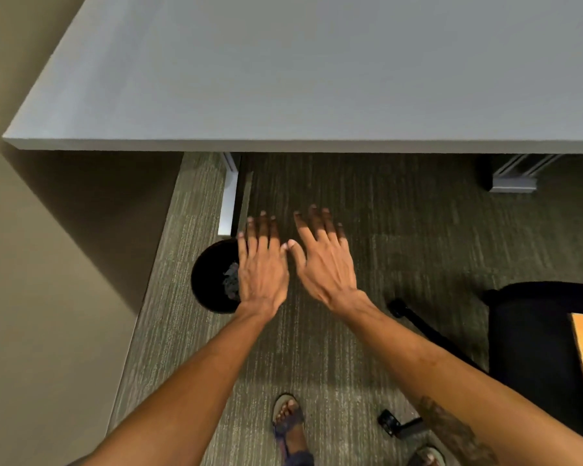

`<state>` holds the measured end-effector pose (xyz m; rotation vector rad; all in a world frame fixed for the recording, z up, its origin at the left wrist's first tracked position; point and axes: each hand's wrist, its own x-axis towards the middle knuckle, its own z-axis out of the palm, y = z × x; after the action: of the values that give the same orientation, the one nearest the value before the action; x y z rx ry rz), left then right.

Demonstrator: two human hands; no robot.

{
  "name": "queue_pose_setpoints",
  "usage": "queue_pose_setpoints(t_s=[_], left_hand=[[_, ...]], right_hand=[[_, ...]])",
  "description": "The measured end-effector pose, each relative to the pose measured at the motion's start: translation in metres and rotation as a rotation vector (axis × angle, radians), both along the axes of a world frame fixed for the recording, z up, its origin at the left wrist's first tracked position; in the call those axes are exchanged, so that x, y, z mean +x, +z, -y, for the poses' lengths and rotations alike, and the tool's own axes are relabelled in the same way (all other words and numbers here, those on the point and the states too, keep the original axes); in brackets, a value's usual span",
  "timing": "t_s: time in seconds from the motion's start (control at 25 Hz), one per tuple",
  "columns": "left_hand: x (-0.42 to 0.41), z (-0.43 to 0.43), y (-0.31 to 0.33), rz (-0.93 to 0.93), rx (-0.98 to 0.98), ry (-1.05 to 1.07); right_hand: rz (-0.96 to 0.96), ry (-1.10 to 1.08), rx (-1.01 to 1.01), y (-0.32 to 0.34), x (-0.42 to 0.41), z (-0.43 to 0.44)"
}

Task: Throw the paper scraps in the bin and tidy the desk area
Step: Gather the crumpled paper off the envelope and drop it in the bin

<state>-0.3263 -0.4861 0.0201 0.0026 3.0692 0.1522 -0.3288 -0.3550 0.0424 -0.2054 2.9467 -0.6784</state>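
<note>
L hand (261, 264) & R hand (323, 260) both flat, palms down, fingers straight, over the carpet (317, 364) in front of the grey worktop (317, 79). Grip on each fully slack, nothing held; thumbs nearly touch. Black bin (201, 267) stands on the carpet, partly under L hand, w/ paper scraps (231, 284) inside. Dark chair (535, 331) at R.

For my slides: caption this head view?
Open left hand above the black bin holding crumpled paper, open right hand beside it, grey desk ahead.
</note>
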Motion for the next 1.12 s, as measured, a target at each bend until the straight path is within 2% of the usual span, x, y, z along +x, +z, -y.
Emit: queue_pose_setpoints(t_s=[0.36, 0.72, 1.12], left_hand=[[0.017, -0.134, 0.023, -0.037, 0.041, -0.182], [0.043, -0.262, 0.032, -0.048, 0.116, -0.386], [0.096, -0.406, 0.031, 0.021, 0.206, -0.628]], right_hand=[[-0.05, -0.177, 0.073, 0.014, 0.036, -0.138], [-0.074, -0.342, 0.058, 0.019, 0.09, -0.266], [-0.074, -0.562, 0.064, 0.015, 0.169, -0.403]])
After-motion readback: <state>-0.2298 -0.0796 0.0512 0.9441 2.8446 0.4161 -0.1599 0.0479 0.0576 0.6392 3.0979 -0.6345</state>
